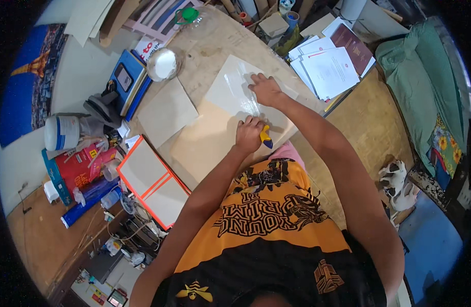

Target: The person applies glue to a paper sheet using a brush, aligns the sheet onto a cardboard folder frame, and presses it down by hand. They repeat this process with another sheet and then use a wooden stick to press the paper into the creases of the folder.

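My left hand [249, 134] is closed over the pale board in front of my body. From its right side sticks out a yellow and dark-blue tool [266, 137], whose kind I cannot make out; the rest is hidden under the hand. Farther off and to the right, my right hand [266, 90] presses down with fingertips apart on a white sheet [222, 92]. Along that sheet, between the hands, runs a shiny clear strip [241, 89]. Beneath is a larger cream board [202, 140]. Left of it lies a grey-white square of board [168, 112].
A clear jar with white contents [162, 64] and a green-capped bottle [188, 15] stand at the table's far left. Papers [325, 71] lie at the far right. An orange-edged board [152, 181] leans near my left arm. A black-and-white animal [398, 187] lies at right.
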`<state>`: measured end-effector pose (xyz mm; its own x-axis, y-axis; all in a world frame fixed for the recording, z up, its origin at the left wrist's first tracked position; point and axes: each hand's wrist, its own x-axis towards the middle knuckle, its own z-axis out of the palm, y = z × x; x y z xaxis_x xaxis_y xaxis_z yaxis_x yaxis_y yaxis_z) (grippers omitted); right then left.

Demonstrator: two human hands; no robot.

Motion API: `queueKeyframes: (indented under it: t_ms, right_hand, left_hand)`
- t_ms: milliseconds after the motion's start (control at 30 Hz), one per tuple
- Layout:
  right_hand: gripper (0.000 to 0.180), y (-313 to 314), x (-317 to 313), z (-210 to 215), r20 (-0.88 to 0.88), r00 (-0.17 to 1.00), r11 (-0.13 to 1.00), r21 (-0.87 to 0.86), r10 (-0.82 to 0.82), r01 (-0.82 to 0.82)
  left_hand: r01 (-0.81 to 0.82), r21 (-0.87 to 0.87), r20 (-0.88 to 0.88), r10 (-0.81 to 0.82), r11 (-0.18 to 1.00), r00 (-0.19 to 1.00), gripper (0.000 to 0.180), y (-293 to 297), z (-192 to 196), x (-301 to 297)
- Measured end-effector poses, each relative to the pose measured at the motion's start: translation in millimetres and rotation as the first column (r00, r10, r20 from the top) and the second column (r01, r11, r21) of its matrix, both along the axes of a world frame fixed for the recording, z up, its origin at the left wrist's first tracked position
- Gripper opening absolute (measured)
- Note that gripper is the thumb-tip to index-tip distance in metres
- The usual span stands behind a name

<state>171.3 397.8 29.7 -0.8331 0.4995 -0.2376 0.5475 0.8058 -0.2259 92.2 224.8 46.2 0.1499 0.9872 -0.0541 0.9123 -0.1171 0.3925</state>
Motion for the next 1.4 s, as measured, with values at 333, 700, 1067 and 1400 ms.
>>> queueKeyframes:
  t_ms: [333, 700, 1067, 1400]
  right_hand:
    - [0.023, -14, 7, -2, 0.022, 0.996, 0.996, 0.025, 0.082, -0.083]
    - [0.035, -21, 15, -6, 0.007, 0.991, 0.99, 0.031, 0.137, -0.137]
    - [0.031, -8, 7, -2, -0.031, 0.995, 0.995, -0.028, 0.098, -0.099]
    - [0.026, -11, 10, -4, 0.005, 0.994, 0.994, 0.003, 0.106, -0.106]
  left_hand:
    - [-0.021, 0.016, 0.007, 0.021, 1.0, 1.0, 0.025, -5, 4, 7]
    - [-0.037, -0.021, -0.036, 0.036, 0.999, 0.999, 0.028, -4, 5, 9]
    - [-0.007, -0.026, -0.098, 0.005, 1.0, 0.995, 0.027, -1, 5, 6]
    - [-0.041, -0.124, 0.044, 0.046, 0.991, 0.998, 0.033, -48, 9, 37]
